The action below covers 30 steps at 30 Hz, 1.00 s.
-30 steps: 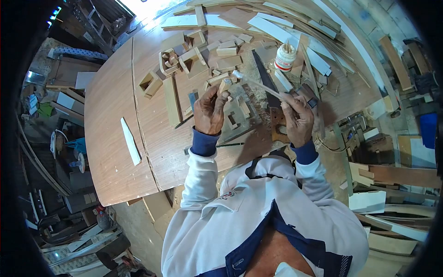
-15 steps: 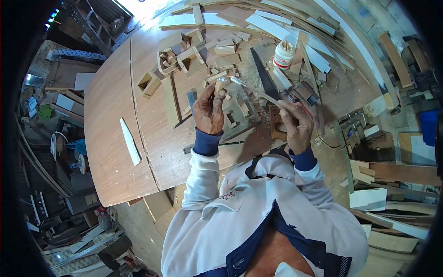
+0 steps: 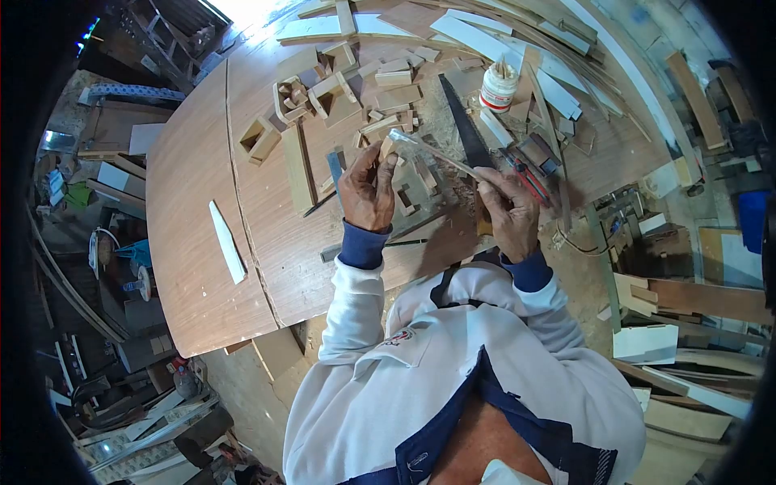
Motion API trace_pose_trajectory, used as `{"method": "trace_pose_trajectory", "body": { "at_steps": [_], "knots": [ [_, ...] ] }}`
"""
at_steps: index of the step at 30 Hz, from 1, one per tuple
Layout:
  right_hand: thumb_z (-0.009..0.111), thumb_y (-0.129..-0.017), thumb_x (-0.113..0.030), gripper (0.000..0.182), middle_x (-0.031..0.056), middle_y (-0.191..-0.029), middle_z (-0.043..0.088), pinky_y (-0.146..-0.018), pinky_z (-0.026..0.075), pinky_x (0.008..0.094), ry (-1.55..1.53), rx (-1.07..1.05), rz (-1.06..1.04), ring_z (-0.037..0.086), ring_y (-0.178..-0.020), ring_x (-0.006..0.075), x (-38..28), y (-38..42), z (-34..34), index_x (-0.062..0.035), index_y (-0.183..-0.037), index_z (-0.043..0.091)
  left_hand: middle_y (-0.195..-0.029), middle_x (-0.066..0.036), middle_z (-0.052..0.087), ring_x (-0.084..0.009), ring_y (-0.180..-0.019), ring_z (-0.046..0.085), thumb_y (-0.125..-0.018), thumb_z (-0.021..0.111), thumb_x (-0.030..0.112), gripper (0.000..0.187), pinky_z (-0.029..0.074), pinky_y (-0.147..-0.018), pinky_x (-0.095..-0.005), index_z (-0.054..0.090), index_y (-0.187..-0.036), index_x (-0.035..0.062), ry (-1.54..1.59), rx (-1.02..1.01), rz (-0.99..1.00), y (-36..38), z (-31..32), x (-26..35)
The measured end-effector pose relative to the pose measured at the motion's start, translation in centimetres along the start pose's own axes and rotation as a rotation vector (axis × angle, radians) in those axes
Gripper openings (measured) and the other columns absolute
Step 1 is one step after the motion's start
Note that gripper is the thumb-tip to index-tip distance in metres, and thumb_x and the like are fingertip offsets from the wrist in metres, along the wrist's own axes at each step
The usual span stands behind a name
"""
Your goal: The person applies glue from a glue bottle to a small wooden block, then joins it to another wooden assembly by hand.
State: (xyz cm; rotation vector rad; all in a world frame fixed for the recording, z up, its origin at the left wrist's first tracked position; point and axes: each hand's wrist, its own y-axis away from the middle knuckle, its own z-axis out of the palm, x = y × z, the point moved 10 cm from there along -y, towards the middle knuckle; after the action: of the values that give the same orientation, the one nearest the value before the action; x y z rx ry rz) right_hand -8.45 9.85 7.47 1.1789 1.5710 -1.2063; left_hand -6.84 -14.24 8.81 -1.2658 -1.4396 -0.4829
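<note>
My left hand [image 3: 368, 194] pinches a small wooden piece [image 3: 388, 149] upright between thumb and fingers. A thin wooden stick [image 3: 440, 158] is gripped near its lower end by my right hand [image 3: 511, 212]. The stick's far tip is coated in something white, like glue, and meets the top of the small piece; whether it touches cannot be made out. Under the hands lie a dark board with small wooden blocks [image 3: 424, 175] and a pencil [image 3: 406, 242]. A handsaw [image 3: 462, 121] lies beyond the stick, its handle partly behind my right hand.
An open white jar [image 3: 499, 87] with pale contents stands at the far right. Red-handled pliers [image 3: 530, 179] lie beside my right hand. Small wooden boxes [image 3: 335, 99] and offcuts sit ahead on the table [image 3: 190, 267]. Long strips [image 3: 477, 39] pile along the far edge.
My right hand has moved a little left, bringing the stick's white tip over to the small wooden piece. My left hand stays almost still.
</note>
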Motion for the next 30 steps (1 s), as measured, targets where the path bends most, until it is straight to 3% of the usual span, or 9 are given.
{"method": "trace_pose_trajectory", "body": {
  "at_steps": [6, 15, 17, 20, 22, 24, 26, 28, 30],
  "knots": [
    [0.061, -0.086, -0.009, 0.021, 0.0059, -0.079, 0.061, -0.067, 0.043, 0.0259, 0.022, 0.112, -0.074, 0.054, -0.072, 0.0132, -0.2, 0.1, -0.9, -0.0057, -0.105, 0.067, -0.082, -0.005, 0.062, -0.0103, -0.074, 0.053, -0.088, 0.062, 0.015, 0.024, 0.042, -0.068, -0.0230, 0.063, -0.103, -0.0042, 0.060, -0.002, -0.041, 0.3, 0.1, -0.5],
    [0.061, -0.085, -0.008, 0.021, 0.0044, -0.077, 0.060, -0.065, 0.044, 0.0262, -0.106, 0.026, 0.203, 0.054, -0.069, 0.0120, 2.4, 0.5, -0.2, -0.0039, -0.105, 0.067, -0.088, -0.009, 0.065, -0.0125, -0.079, 0.057, -0.088, 0.065, 0.020, 0.032, 0.045, -0.072, -0.0246, 0.062, -0.107, -0.0055, -0.083, -0.020, -0.051, 0.2, 0.2, -1.3],
    [0.061, -0.086, -0.010, 0.020, 0.0063, -0.082, 0.062, -0.066, 0.045, 0.0261, 0.088, 0.026, 0.033, 0.056, -0.071, 0.0118, 1.7, 0.1, -0.3, -0.0029, -0.104, 0.067, -0.089, -0.009, 0.065, -0.0123, -0.078, 0.057, -0.088, 0.064, 0.019, 0.032, 0.045, -0.071, -0.0246, 0.061, -0.109, -0.0058, -0.075, -0.037, -0.044, 0.2, 0.4, -1.4],
    [0.060, -0.087, -0.011, 0.020, 0.0079, -0.085, 0.065, -0.067, 0.045, 0.0252, 0.102, 0.142, 0.030, 0.057, -0.074, 0.0120, 2.7, 0.0, -1.9, -0.0021, -0.104, 0.067, -0.088, -0.008, 0.065, -0.0123, -0.077, 0.056, -0.089, 0.061, 0.016, 0.031, 0.045, -0.070, -0.0252, 0.060, -0.111, -0.0053, 0.056, -0.088, -0.107, 0.5, 0.4, -2.3],
    [0.060, -0.087, -0.012, 0.021, 0.0077, -0.087, 0.067, -0.070, 0.046, 0.0251, 0.116, 0.107, 0.093, 0.059, -0.078, 0.0125, 2.9, -0.1, -2.8, -0.0022, -0.104, 0.067, -0.084, -0.008, 0.063, -0.0159, -0.076, 0.057, -0.085, 0.060, 0.009, 0.030, 0.045, -0.069, -0.0258, 0.059, -0.113, -0.0037, -0.088, -0.131, -0.106, 0.2, -0.4, -3.2],
    [0.060, -0.088, -0.012, 0.021, 0.0067, -0.086, 0.067, -0.073, 0.046, 0.0258, 0.103, 0.151, 0.141, 0.059, -0.080, 0.0122, 4.0, 0.0, -4.1, -0.0024, -0.105, 0.067, -0.080, -0.013, 0.058, -0.0237, -0.065, 0.054, -0.078, 0.058, -0.001, 0.027, 0.046, -0.065, -0.0298, 0.059, -0.105, -0.0032, -0.241, -0.155, 0.346, 0.2, -0.5, 0.2],
    [0.059, -0.088, -0.014, 0.022, 0.0073, -0.090, 0.068, -0.075, 0.046, 0.0260, 0.116, 0.148, 0.118, 0.059, -0.084, 0.0124, 5.3, 0.0, -5.1, -0.0023, -0.105, 0.067, -0.083, -0.014, 0.061, -0.0286, -0.069, 0.059, -0.075, 0.060, 0.000, 0.025, 0.049, -0.066, -0.0329, 0.060, -0.100, -0.0012, -0.396, -0.178, 0.246, 0.1, -1.2, -0.9],
    [0.059, -0.089, -0.014, 0.022, 0.0084, -0.094, 0.067, -0.076, 0.047, 0.0255, 0.003, 0.194, 0.234, 0.059, -0.086, 0.0131, 6.8, 0.5, -5.8, -0.0024, -0.107, 0.067, -0.087, -0.015, 0.064, -0.0287, -0.074, 0.064, -0.073, 0.063, 0.003, 0.022, 0.051, -0.067, -0.0353, 0.060, -0.094, 0.0004, -0.391, -0.243, -0.016, 0.0, -1.5, -3.3],
    [0.059, -0.089, -0.014, 0.023, 0.0094, -0.097, 0.067, -0.077, 0.047, 0.0259, -0.019, 0.204, 0.283, 0.060, -0.087, 0.0144, 7.2, 0.9, -6.1, -0.0020, -0.108, 0.066, -0.087, -0.014, 0.065, -0.0279, -0.077, 0.066, -0.071, 0.066, 0.006, 0.022, 0.052, -0.068, -0.0363, 0.059, -0.092, 0.0011, -0.446, -0.272, -0.025, -0.1, -1.7, -3.8]
  ]
}}
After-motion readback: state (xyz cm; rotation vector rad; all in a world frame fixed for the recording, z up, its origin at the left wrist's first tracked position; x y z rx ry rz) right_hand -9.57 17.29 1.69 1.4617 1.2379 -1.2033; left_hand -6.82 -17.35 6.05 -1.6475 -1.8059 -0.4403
